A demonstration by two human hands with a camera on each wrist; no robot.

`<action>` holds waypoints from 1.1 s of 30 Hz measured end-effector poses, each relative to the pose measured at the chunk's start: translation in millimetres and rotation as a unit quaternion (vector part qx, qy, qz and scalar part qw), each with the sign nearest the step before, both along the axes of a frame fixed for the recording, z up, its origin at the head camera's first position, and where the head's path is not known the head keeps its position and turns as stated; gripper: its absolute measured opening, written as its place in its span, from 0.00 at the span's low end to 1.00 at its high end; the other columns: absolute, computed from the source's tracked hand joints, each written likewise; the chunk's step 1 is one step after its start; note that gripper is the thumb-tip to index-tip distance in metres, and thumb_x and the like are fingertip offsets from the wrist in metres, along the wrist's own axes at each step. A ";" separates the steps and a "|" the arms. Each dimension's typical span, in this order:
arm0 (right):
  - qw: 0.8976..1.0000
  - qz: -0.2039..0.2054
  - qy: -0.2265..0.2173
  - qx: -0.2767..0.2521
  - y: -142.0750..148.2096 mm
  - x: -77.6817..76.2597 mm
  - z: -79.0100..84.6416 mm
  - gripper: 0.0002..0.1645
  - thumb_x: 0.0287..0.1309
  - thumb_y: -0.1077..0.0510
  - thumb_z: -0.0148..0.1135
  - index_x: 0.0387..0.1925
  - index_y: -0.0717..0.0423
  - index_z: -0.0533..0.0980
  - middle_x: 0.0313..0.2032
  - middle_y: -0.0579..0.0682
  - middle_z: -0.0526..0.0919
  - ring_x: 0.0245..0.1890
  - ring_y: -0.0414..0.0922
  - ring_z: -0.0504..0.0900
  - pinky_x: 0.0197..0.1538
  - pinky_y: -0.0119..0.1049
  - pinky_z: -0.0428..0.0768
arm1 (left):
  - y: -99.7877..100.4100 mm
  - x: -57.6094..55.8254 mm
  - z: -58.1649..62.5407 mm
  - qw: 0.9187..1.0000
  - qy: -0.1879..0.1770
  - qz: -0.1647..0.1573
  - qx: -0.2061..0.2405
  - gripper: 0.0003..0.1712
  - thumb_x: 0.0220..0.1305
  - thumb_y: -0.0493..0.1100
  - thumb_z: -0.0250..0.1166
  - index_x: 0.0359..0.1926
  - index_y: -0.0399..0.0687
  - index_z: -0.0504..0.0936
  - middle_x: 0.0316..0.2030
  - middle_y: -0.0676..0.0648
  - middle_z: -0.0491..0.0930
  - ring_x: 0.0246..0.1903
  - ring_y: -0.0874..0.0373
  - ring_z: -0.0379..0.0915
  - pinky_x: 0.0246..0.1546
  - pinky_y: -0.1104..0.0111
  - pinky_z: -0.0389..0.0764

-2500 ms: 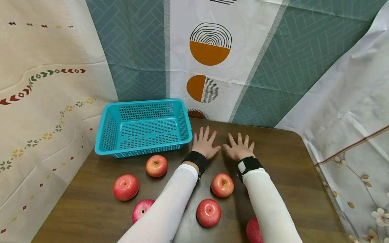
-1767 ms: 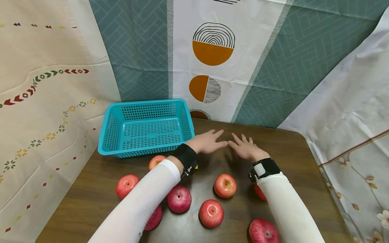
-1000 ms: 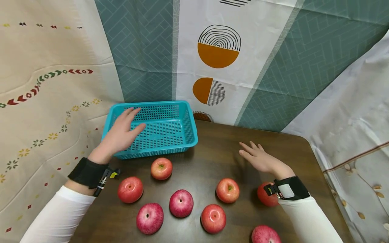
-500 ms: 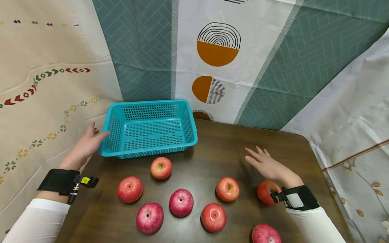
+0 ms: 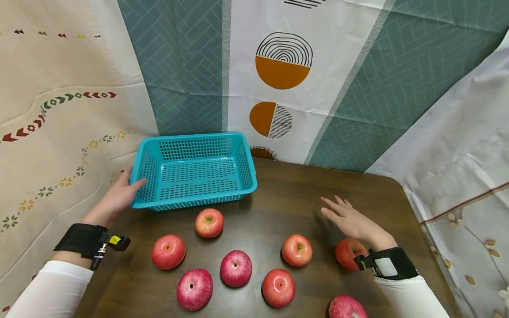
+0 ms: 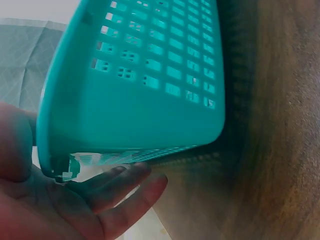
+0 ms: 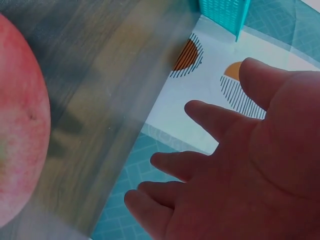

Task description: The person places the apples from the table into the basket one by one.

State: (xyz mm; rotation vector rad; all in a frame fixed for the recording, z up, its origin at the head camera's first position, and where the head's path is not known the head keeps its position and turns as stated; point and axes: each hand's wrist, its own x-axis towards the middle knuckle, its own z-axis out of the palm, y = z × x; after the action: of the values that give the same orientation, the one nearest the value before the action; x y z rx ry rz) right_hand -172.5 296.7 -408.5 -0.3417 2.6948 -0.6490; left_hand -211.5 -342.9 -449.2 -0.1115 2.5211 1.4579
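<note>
A turquoise perforated plastic basket (image 5: 195,202) stands at the back left of the table, with nothing in it. At its left end my left hand (image 5: 119,194) grips the rim, thumb over the inner side and fingers along the outer wall. The left wrist view shows those fingers (image 6: 125,200) lying beside the basket's wall (image 6: 135,110). My right hand (image 5: 351,221) hovers over the right part of the table, fingers extended and spread, holding nothing. Below its wrist sits a red apple (image 5: 347,252), partly hidden by the wrist camera.
Several more apples are spread over the brown table (image 5: 286,194): one apple (image 5: 209,223) just in front of the basket, another apple (image 5: 169,251) nearer the left arm, and others along the front. Patterned cloths (image 5: 187,66) hang close behind and at both sides.
Both hands have parted from the table's back middle. The left swung over the basket to its left end and closed on the rim; the right drew back rightward. Basket and apples stayed put.
</note>
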 end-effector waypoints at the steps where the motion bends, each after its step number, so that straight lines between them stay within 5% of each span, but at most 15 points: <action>1: 1.000 0.001 0.003 0.000 0.1 0.1 -0.8 0.42 0.83 0.36 0.46 0.82 0.60 0.62 0.79 0.78 0.49 0.77 0.82 0.42 0.69 0.82 0.49 | 0.5 0.0 -1.2 1.000 0.006 -0.002 0.000 0.47 0.88 0.56 0.41 0.84 0.40 0.22 0.77 0.19 0.45 0.69 0.22 0.57 0.65 0.29 0.67; 8: 1.000 0.005 0.014 -0.001 0.6 0.4 -4.0 0.42 0.81 0.35 0.51 0.81 0.57 0.63 0.80 0.76 0.51 0.78 0.79 0.45 0.70 0.80 0.51 | 4.2 -0.5 -8.3 0.999 0.034 0.000 -0.019 0.42 0.88 0.45 0.40 0.84 0.40 0.23 0.74 0.17 0.50 0.64 0.21 0.65 0.59 0.30 0.74; 33: 0.997 0.057 0.050 -0.022 4.9 -0.5 -9.9 0.35 0.81 0.44 0.58 0.79 0.55 0.69 0.72 0.61 0.75 0.72 0.63 0.74 0.69 0.66 0.71 | 26.4 -11.2 -4.5 0.997 0.048 -0.037 -0.046 0.41 0.88 0.44 0.43 0.85 0.38 0.30 0.75 0.19 0.53 0.63 0.24 0.67 0.59 0.31 0.75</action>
State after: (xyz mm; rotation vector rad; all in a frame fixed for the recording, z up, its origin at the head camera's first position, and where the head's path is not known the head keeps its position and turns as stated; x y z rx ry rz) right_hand -173.0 301.6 -418.4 -0.5484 2.7349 -0.6755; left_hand -222.7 -316.5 -453.7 0.0380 2.6388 1.3495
